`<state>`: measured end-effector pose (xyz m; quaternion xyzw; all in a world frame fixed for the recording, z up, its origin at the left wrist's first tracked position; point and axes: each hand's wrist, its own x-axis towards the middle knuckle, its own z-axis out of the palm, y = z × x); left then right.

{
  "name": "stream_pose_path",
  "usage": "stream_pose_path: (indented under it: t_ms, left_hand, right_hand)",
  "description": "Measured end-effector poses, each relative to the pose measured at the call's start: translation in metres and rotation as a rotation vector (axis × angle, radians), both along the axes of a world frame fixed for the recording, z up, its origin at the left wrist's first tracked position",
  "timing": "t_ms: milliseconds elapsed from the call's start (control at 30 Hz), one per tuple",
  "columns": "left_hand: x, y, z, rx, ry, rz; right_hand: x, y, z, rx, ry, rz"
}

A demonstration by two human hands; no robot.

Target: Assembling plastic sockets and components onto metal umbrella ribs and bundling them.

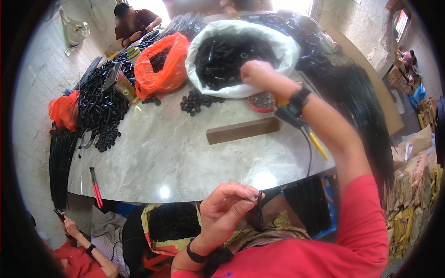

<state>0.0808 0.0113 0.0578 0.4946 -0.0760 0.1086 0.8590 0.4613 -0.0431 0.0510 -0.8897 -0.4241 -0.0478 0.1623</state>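
Observation:
Just past the table's near edge, my left hand (225,208) pinches a thin dark piece (258,199) with a shiny curved bit between thumb and fingers; its exact kind I cannot make out. My right hand (257,75) is over the near right rim of a white woven bag (199,81), its fingers curled closed and slightly blurred. Whether anything is in those fingers is hidden. Inside the bag lie many short black tubular parts (227,58). Below my right wrist stands a red bowl (262,109) of small metal pieces.
A brown bar (243,130) lies mid-table, near a yellow-handled tool (318,146). Red-handled pliers (96,187) rest at left. An orange bag (160,78) and heaped black parts (99,102) stand farther back. Other people sit at far left (134,25) and lower left (83,250).

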Motion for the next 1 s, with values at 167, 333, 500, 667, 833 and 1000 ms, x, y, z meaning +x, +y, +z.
stream_pose_path:
  t_ms: [167, 333, 500, 667, 833, 1000]
  left_hand:
    - [-0.003, 0.003, 0.003, 0.022, 0.019, 0.009]
    - [-0.001, 0.003, 0.001, 0.011, 0.034, 0.005]
    - [-0.001, 0.005, 0.001, 0.006, 0.014, 0.013]
    - [-0.005, 0.006, 0.001, 0.028, 0.018, 0.01]
    - [-0.007, 0.002, 0.003, 0.002, 0.03, 0.005]
    - [-0.006, -0.001, 0.003, 0.021, 0.035, 0.018]
  right_hand:
    - [-0.009, 0.018, -0.011, -0.059, -0.09, -0.047]
    - [-0.001, 0.009, -0.024, 0.004, -0.076, -0.075]
    - [-0.003, 0.012, -0.019, -0.039, -0.141, -0.11]
    - [-0.011, 0.017, -0.009, -0.178, -0.144, -0.143]
    - [-0.003, 0.011, -0.017, -0.062, -0.16, -0.126]
    - [-0.012, -0.008, -0.011, 0.17, 0.017, -0.091]
